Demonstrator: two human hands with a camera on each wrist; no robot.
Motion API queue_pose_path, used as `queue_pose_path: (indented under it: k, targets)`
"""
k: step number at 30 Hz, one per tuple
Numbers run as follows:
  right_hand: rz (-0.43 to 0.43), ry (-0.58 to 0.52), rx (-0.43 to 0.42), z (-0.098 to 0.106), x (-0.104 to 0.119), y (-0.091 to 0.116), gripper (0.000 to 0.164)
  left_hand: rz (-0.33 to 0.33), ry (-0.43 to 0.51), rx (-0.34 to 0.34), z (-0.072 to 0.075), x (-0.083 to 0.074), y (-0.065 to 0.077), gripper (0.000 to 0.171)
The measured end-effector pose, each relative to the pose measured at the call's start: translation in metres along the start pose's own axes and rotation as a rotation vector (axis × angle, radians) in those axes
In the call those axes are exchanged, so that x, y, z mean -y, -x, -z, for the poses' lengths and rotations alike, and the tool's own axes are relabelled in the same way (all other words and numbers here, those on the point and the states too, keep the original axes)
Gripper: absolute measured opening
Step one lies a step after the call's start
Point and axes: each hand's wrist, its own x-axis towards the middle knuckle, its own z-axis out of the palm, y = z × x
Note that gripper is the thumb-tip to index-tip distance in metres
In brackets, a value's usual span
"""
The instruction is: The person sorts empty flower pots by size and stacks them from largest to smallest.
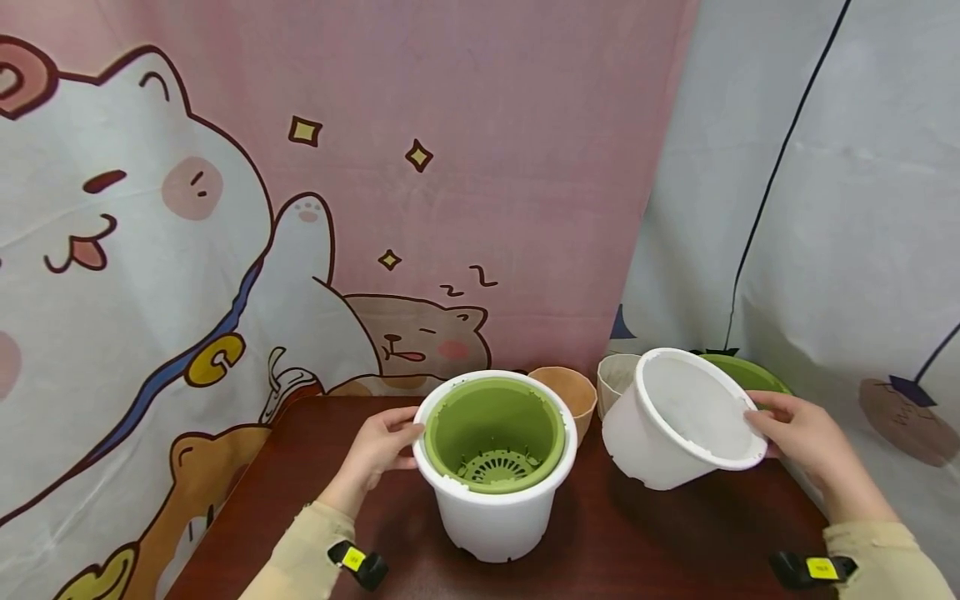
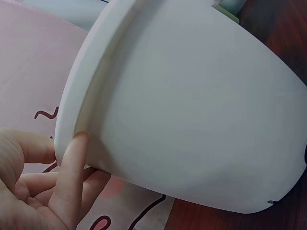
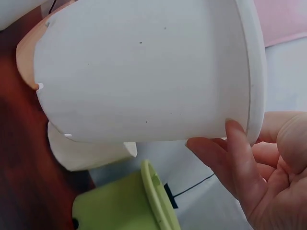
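Note:
In the head view a white flowerpot [image 1: 495, 525] stands near the table's middle with a green flowerpot [image 1: 495, 417] nested inside it. My left hand [image 1: 382, 446] grips the left side of its rim; the left wrist view shows fingers [image 2: 72, 172] under the lip. On the right, a second white flowerpot [image 1: 652, 450] is tilted, its mouth turned up and to the right. My right hand [image 1: 802, 429] pinches that pot's rim at the right, thumb over the edge. Its inside looks bare. Fingers [image 3: 237, 153] press beneath the lip in the right wrist view.
Behind stand an orange pot [image 1: 566, 387], a cream pot [image 1: 617, 379] and another green pot [image 1: 746, 371], partly hidden by the tilted pot. The dark red-brown table [image 1: 315, 483] meets a printed cloth [image 1: 495, 167] at the back.

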Motion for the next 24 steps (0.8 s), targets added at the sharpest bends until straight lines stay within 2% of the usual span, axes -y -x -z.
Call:
queue_pose_path:
  k: [11, 17, 24]
  targets:
    - [-0.003, 0.01, -0.02, 0.0, 0.022, -0.01, 0.057, 0.005, 0.002, -0.005, -0.001, 0.0, 0.0, 0.037]
    - [0.022, -0.021, -0.034, 0.003, 0.03, -0.014, 0.056, 0.005, 0.005, -0.003, 0.0, 0.0, 0.0, 0.037]
    - [0.012, -0.057, -0.023, 0.006, 0.039, -0.02, 0.06, -0.001, 0.004, 0.001, -0.001, 0.0, 0.001, 0.036]
